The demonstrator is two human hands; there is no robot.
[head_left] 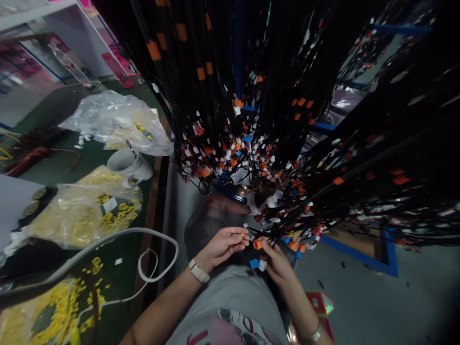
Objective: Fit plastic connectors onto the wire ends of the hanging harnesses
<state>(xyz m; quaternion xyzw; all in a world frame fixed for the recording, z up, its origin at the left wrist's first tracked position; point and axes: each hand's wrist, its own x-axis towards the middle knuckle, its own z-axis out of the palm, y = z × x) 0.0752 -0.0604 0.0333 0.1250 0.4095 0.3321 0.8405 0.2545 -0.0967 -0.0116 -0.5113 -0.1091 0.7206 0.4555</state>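
I look straight down on both hands, low in the middle of the view. My left hand [223, 245] has a narrow grip: thumb and forefinger pinch a tiny yellow piece [243, 235]. Just beside it at 3 o'clock, my right hand [277, 264] holds an orange plug [258, 245] in its fingertips, grip closed on it. The piece and the plug are near each other but apart. A white plug [262, 265] and a blue plug [254, 263] hang under the right fingers.

The orange plug belongs to the wires [223, 96], a dense black curtain that fills the view from 11 to 3 o'clock, ends tipped with orange, white and blue plugs.

A watch [199, 271] sits on my left wrist.

At 9 o'clock lies the green worktop [118, 273], carrying a bag [82, 211] of yellow pieces, a white mug [130, 165] and a white cable [158, 268] looping toward me.
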